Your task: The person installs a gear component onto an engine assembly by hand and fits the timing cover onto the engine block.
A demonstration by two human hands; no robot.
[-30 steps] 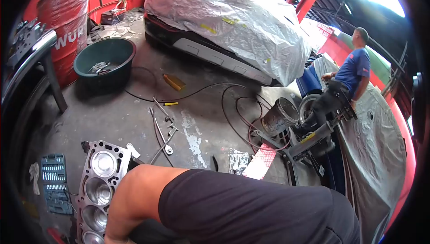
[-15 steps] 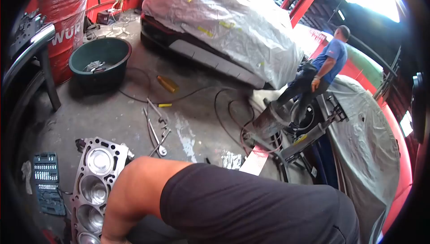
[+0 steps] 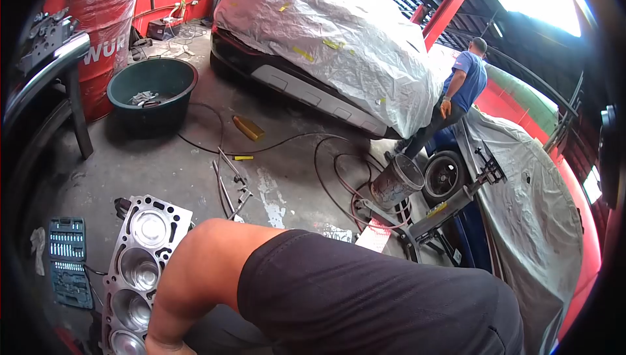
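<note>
My bent bare arm (image 3: 202, 260) comes out of a dark short sleeve (image 3: 365, 290) and runs down past the frame's bottom edge. Neither of my hands shows; what they hold or touch is hidden. Beside the forearm is an engine block (image 3: 120, 265), its cylinders facing up. Shiny piston tops (image 3: 150, 228) show in the bores, and the arm covers part of the block's right side. An open socket set (image 3: 68, 244) in a blue-grey case lies on the floor left of the block.
A green tub (image 3: 156, 120) holds metal parts. Metal tools (image 3: 228, 185), a yellow bottle (image 3: 248, 127) and hoses (image 3: 319, 159) lie on the floor. Behind are a covered car (image 3: 326, 48), a bucket (image 3: 396, 182) and a co-worker in a blue shirt (image 3: 467, 78).
The co-worker has walked farther away, past the bucket and towards the covered car. My view has shifted slightly; my arm stays bent beside the engine block.
</note>
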